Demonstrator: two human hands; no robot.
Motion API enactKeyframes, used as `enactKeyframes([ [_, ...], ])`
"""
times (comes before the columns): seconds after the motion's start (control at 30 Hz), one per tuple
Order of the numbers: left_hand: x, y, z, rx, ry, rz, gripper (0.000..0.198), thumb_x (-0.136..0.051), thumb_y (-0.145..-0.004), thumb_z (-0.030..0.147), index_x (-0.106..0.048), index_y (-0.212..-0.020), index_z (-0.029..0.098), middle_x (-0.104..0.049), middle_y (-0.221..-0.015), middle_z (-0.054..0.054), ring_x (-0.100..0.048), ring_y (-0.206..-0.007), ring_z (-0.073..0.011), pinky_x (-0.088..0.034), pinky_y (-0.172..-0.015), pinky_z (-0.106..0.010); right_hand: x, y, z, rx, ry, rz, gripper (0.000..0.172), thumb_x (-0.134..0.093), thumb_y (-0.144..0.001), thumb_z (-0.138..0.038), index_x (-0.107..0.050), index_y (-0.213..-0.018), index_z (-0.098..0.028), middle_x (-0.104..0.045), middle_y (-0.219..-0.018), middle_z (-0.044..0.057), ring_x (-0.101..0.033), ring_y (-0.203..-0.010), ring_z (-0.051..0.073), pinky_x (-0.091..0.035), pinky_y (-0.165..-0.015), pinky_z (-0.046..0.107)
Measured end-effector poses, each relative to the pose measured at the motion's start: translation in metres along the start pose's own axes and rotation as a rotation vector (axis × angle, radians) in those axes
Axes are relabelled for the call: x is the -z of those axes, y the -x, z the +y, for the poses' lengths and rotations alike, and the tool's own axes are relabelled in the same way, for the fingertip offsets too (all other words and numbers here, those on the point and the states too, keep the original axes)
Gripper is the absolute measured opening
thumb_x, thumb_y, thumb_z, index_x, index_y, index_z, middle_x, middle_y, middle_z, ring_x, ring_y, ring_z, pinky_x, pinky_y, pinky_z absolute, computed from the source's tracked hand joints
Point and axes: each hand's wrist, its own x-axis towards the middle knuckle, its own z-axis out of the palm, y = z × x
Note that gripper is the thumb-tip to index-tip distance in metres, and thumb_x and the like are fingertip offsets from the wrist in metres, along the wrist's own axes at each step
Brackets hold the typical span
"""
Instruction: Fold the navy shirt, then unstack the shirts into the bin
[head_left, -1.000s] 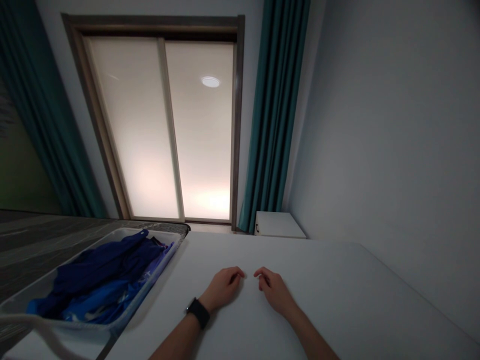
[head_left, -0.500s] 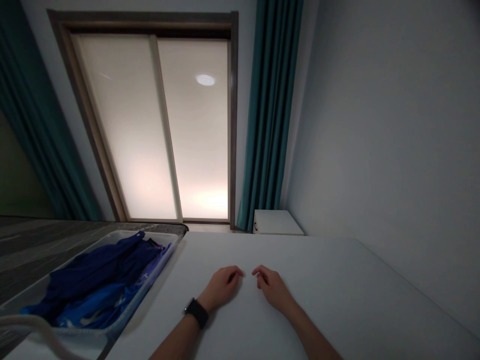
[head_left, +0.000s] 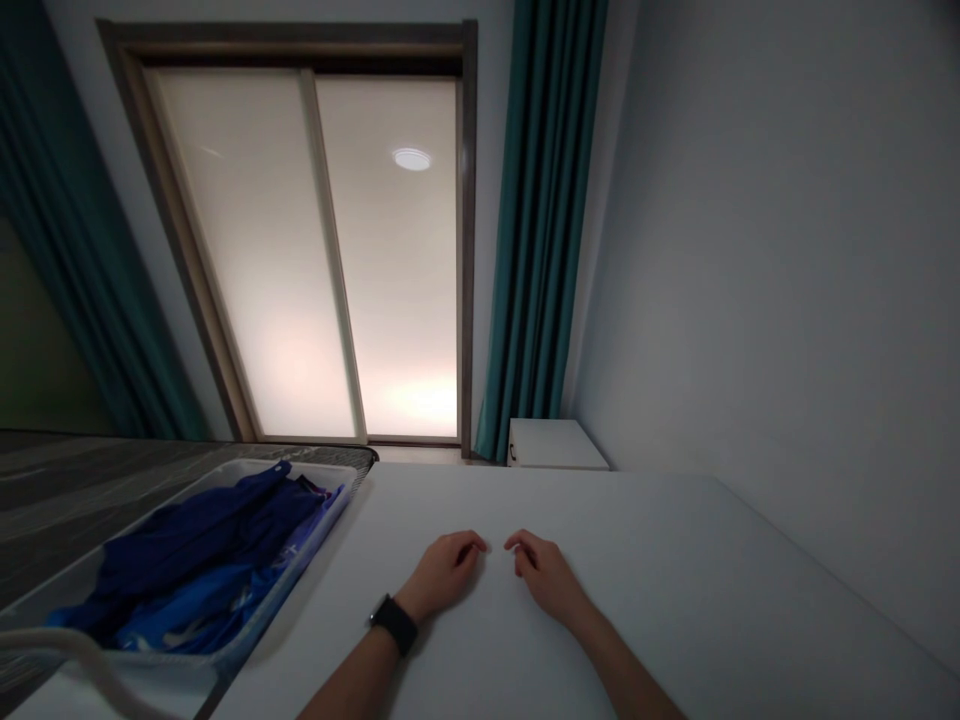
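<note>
My left hand (head_left: 444,573) and my right hand (head_left: 545,572) rest side by side on a white table (head_left: 675,600), fingertips a little apart, fingers loosely curled. Neither hand holds anything. A dark watch (head_left: 395,624) is on my left wrist. To the left, a pale basket (head_left: 330,525) holds a heap of blue clothes (head_left: 202,560); it sits well apart from my left hand.
Frosted sliding doors (head_left: 315,250) with teal curtains (head_left: 540,230) stand behind the table. A small white cabinet (head_left: 555,447) sits in the corner by the grey wall. A dark wood-grain surface (head_left: 75,480) lies at left. A white cord (head_left: 67,655) curves at bottom left.
The view has shifted slightly, so the doors and basket sit a little further left and lower. Both hands have stayed in place on the table.
</note>
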Motion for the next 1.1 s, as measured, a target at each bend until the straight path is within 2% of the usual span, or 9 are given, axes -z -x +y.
enactKeyframes([
  [0.37,0.0,0.003,0.002,-0.01,-0.011,-0.014,0.029,-0.041,-0.087,0.02,-0.069,-0.096,0.02,-0.072,-0.094,-0.004,-0.063,-0.086,-0.018,-0.045,-0.081,-0.027,0.001,0.001,0.001,0.004,0.004,-0.013,0.028,-0.037,-0.084,-0.026,-0.063,-0.091,-0.019,-0.052,-0.06,-0.003,-0.048,-0.056,0.013,-0.035,-0.056,0.023],
  [0.6,0.002,0.017,0.008,-0.004,-0.047,0.001,0.028,-0.043,-0.085,0.016,-0.069,-0.094,0.02,-0.07,-0.092,-0.005,-0.061,-0.091,-0.0189,-0.042,-0.086,-0.031,-0.004,0.004,0.002,0.008,0.086,-0.058,0.027,-0.037,-0.085,-0.03,-0.063,-0.09,-0.022,-0.055,-0.06,-0.002,-0.05,-0.057,0.015,-0.034,-0.056,0.025],
  [0.7,0.009,0.028,0.008,-0.018,-0.069,-0.01,0.027,-0.044,-0.085,0.015,-0.069,-0.093,0.02,-0.069,-0.09,-0.004,-0.06,-0.09,-0.0187,-0.043,-0.086,-0.03,-0.01,0.007,-0.001,0.02,0.157,-0.07,0.026,-0.038,-0.084,-0.03,-0.063,-0.088,-0.024,-0.058,-0.063,-0.001,-0.053,-0.059,0.017,-0.034,-0.057,0.026],
  [0.83,0.039,0.052,0.005,-0.061,-0.168,-0.018,0.027,-0.044,-0.085,0.015,-0.068,-0.096,0.021,-0.068,-0.09,-0.004,-0.06,-0.087,-0.0183,-0.044,-0.082,-0.029,-0.022,0.012,-0.005,0.034,0.231,-0.061,0.024,-0.04,-0.083,-0.028,-0.063,-0.086,-0.026,-0.065,-0.071,0.001,-0.057,-0.063,0.019,-0.036,-0.06,0.028],
  [0.97,0.088,0.077,-0.003,-0.111,-0.333,-0.002,0.025,-0.045,-0.086,0.014,-0.066,-0.099,0.021,-0.068,-0.09,-0.005,-0.06,-0.085,-0.0191,-0.043,-0.081,-0.03,-0.042,0.013,-0.017,0.119,0.27,-0.121,0.022,-0.042,-0.082,-0.023,-0.064,-0.085,-0.027,-0.069,-0.082,0.002,-0.062,-0.072,0.02,-0.039,-0.068,0.029],
  [1.1,0.138,0.097,-0.018,-0.12,-0.485,0.011,0.024,-0.044,-0.087,0.012,-0.063,-0.097,0.02,-0.067,-0.09,-0.005,-0.059,-0.087,-0.0187,-0.042,-0.08,-0.03,-0.07,0.006,-0.047,0.18,0.436,-0.214,0.024,-0.041,-0.085,-0.017,-0.062,-0.09,-0.026,-0.071,-0.085,0.001,-0.065,-0.076,0.018,-0.038,-0.069,0.027],
])
